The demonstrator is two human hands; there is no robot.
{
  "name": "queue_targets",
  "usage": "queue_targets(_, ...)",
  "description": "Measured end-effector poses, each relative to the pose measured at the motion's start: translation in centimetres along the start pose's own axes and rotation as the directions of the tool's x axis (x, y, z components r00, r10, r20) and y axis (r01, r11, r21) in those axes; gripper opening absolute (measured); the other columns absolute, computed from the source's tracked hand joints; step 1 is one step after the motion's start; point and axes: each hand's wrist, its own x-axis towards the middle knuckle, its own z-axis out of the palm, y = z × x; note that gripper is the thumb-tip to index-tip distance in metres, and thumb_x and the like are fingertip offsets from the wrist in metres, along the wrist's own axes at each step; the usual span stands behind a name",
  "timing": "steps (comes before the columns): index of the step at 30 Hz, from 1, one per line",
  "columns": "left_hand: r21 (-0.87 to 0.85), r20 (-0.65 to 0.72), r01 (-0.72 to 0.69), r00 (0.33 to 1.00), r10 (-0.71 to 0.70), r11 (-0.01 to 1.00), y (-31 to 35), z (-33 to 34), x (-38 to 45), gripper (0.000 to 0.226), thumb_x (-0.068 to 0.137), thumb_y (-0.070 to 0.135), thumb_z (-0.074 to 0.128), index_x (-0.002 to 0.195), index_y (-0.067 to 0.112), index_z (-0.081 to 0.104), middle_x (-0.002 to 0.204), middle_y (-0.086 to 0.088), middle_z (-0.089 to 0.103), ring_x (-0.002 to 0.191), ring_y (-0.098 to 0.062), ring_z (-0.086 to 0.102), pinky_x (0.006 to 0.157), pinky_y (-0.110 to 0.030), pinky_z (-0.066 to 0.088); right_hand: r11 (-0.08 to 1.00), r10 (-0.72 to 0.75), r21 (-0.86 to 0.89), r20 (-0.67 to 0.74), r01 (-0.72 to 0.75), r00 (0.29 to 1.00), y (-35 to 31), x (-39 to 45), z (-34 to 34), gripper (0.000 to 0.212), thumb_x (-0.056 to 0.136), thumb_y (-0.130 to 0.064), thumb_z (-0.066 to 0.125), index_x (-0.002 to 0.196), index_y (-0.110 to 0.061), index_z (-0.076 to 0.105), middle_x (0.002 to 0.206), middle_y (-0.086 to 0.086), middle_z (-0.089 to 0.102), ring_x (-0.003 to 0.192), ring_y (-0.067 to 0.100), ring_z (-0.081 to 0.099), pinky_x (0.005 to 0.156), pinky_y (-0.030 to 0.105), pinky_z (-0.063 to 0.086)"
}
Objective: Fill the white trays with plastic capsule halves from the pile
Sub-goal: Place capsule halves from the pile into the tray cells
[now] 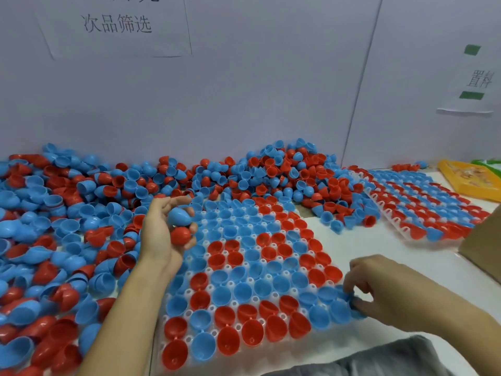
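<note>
A yellow tray (471, 183) sits at far right beside a cardboard box (482, 248); two printed paper signs (116, 25) (477, 77) hang on the wall.

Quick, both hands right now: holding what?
Left hand: holds a blue capsule half and a red capsule half.
Right hand: pinches a blue half at the white tray.

A white tabletop (379, 240) is covered along its left and far sides by a loose pile of red and blue plastic capsule halves (67, 226). Two white perforated trays, near (195, 270) and far right (390, 213), a yellow flat tray (469, 183) and a brown cardboard box (485, 245) are also laid on it.
</note>
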Motion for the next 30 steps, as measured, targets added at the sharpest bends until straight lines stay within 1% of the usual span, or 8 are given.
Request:
queue_targets(3,-0.019,-0.030,-0.008,1.000,0.007,1.000,0.2,-0.5,0.2,0.032,0.100,0.030,0.039,0.092,0.012,0.064,0.069,-0.001,0.057,0.048,-0.013,0.048,0.034,-0.018,0.029,1.000,-0.014,-0.005,0.018,0.015,1.000,-0.2,0.2,0.1,0.020,0.087,-0.047,0.070,0.106,-0.045,0.067,0.093,-0.026,0.056,0.085,0.002,0.056,0.072,0.018,0.051)
queue_targets(6,-0.031,-0.047,-0.009,0.999,0.008,0.999,0.2,-0.8,0.3,0.031,0.099,0.028,0.039,0.093,0.010,0.063,0.068,-0.001,0.058,0.047,-0.013,0.048,0.034,-0.019,0.031,0.997,-0.028,0.076,0.013,0.027,1.000,0.1,-0.4,-1.1,0.009,0.092,-0.043,0.065,0.097,-0.050,0.064,0.092,-0.028,0.056,0.087,0.000,0.055,0.071,0.017,0.048)
queue_targets(11,-0.020,-0.066,-0.004,0.998,0.002,1.000,0.1,-0.7,0.3,0.027,0.098,0.028,0.042,0.094,0.011,0.063,0.069,-0.001,0.058,0.048,-0.013,0.048,0.034,-0.019,0.031,0.982,-0.116,0.131,-0.154,0.136,0.981,-1.6,1.8,-3.5,0.023,0.098,-0.022,0.059,0.110,-0.036,0.072,0.084,-0.037,0.053,0.087,-0.023,0.053,0.068,-0.002,0.042)
queue_targets(16,0.005,-0.089,0.002,0.996,-0.002,1.000,-0.1,-0.5,0.4,0.026,0.098,0.027,0.043,0.097,0.009,0.062,0.070,-0.002,0.057,0.048,-0.014,0.047,0.035,-0.018,0.029,0.921,-0.280,0.166,-0.345,0.352,0.896,-7.9,9.3,-4.2,0.024,0.095,-0.029,0.064,0.118,-0.023,0.070,0.104,-0.010,0.069,0.084,0.003,0.064,0.080,0.024,0.057)
queue_targets(20,0.014,-0.102,-0.003,0.995,0.004,1.000,-0.2,-0.6,0.4,0.025,0.098,0.026,0.043,0.097,0.009,0.061,0.071,-0.003,0.057,0.047,-0.015,0.046,0.034,-0.019,0.028,0.921,-0.308,0.143,-0.306,0.363,0.901,-11.7,14.7,-3.5,0.047,0.089,-0.038,0.072,0.131,-0.019,0.061,0.121,0.001,0.064,0.097,0.011,0.058,0.089,0.031,0.053)
queue_targets(23,0.004,-0.110,-0.015,0.994,0.016,1.000,-0.2,-0.7,0.4,0.026,0.098,0.026,0.043,0.096,0.008,0.062,0.071,-0.004,0.057,0.048,-0.015,0.046,0.035,-0.019,0.027,0.938,-0.302,0.105,-0.218,0.330,0.928,-12.6,16.7,-2.9,0.052,0.086,-0.033,0.076,0.133,-0.018,0.060,0.128,0.003,0.062,0.111,0.020,0.060,0.096,0.037,0.053)
queue_targets(26,-0.011,-0.122,-0.029,0.992,0.028,1.000,-0.1,-0.7,0.4,0.031,0.100,0.029,0.040,0.095,0.009,0.063,0.070,-0.004,0.058,0.048,-0.016,0.047,0.035,-0.019,0.028,0.945,-0.297,0.084,-0.176,0.315,0.939,-12.7,17.6,-2.6,0.047,0.085,-0.028,0.078,0.128,-0.017,0.065,0.125,0.003,0.064,0.106,0.020,0.063,0.093,0.037,0.055)
queue_targets(30,-0.018,-0.121,-0.037,0.992,0.035,0.999,-0.1,-0.9,0.5,0.037,0.103,0.034,0.037,0.095,0.010,0.063,0.069,-0.005,0.059,0.047,-0.015,0.048,0.035,-0.019,0.030,0.939,-0.306,0.097,-0.213,0.331,0.928,-12.5,17.9,-2.8,0.045,0.081,-0.025,0.082,0.122,-0.014,0.069,0.121,0.003,0.068,0.096,0.016,0.064,0.085,0.026,0.054)
